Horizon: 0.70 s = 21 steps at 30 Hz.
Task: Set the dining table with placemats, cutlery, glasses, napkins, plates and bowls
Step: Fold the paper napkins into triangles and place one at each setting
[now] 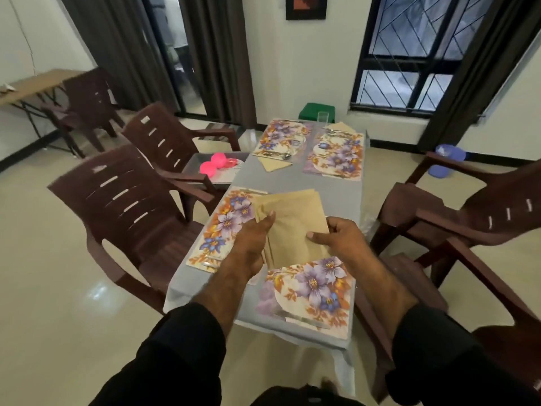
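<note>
I hold a small stack of beige napkins [292,221] above the near half of the table. My left hand [253,241] grips its left edge with the thumb on top. My right hand [336,234] pinches its right edge. Below lie two floral placemats, one at near left [225,227] and one at near right [310,291], each with cutlery at its near end. The far left placemat [278,136] carries a glass and cutlery, with a napkin [276,164] beside it. The far right placemat [336,156] has cutlery and a napkin [339,126] at its far end. A clear glass [322,118] stands behind.
The table [295,180] wears a grey cloth. Brown plastic chairs stand on the left [123,212], [164,139] and on the right [468,218]. A tray with pink bowls [215,164] sits on the left chair's seat. A green stool [316,111] stands beyond the table.
</note>
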Each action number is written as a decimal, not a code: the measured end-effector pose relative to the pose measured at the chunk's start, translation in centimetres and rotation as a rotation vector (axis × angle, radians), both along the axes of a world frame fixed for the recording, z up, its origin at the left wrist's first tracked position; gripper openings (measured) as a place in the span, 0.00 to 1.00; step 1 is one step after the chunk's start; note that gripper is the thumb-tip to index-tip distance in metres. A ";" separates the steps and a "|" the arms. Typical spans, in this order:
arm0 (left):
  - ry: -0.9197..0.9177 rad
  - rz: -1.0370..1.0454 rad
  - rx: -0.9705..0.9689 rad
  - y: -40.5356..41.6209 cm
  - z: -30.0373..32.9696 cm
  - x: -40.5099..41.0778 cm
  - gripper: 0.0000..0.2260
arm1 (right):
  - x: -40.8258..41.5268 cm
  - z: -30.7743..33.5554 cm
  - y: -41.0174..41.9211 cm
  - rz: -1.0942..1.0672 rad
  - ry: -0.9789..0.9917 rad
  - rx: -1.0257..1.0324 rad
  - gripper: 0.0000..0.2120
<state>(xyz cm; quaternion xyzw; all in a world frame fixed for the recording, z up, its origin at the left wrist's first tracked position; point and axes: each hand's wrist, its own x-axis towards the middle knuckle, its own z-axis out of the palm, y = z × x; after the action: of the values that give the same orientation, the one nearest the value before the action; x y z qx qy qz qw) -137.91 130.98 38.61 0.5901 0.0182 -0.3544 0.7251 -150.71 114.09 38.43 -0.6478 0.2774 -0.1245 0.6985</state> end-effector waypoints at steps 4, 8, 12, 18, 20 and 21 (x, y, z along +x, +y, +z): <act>0.047 0.029 -0.026 -1.9 0.6 0.9 0.18 | 1.3 0.0 -2.9 -0.022 -0.059 0.004 0.10; 0.001 0.025 -0.013 -4.2 2.3 1.5 0.16 | 2.6 0.3 -5.7 0.018 -0.077 0.007 0.12; -0.067 0.034 -0.005 -6.4 4.0 1.7 0.14 | 3.8 1.2 -7.9 0.052 -0.093 0.002 0.14; -0.178 0.057 -0.034 -9.8 8.1 1.8 0.20 | 5.0 6.9 -11.4 0.065 -0.202 0.004 0.15; -0.221 0.056 -0.079 -11.1 10.2 2.2 0.20 | 5.4 9.8 -12.8 0.053 -0.243 -0.072 0.16; -0.243 0.056 -0.101 -11.8 11.2 2.6 0.20 | 5.6 11.4 -13.5 0.035 -0.266 -0.135 0.17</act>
<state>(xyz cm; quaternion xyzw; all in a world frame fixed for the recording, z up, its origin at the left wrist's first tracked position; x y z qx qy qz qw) -135.27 119.20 49.85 0.5908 -0.0713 -0.2604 0.7603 -145.06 100.59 49.85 -0.6759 0.1623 -0.2155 0.6859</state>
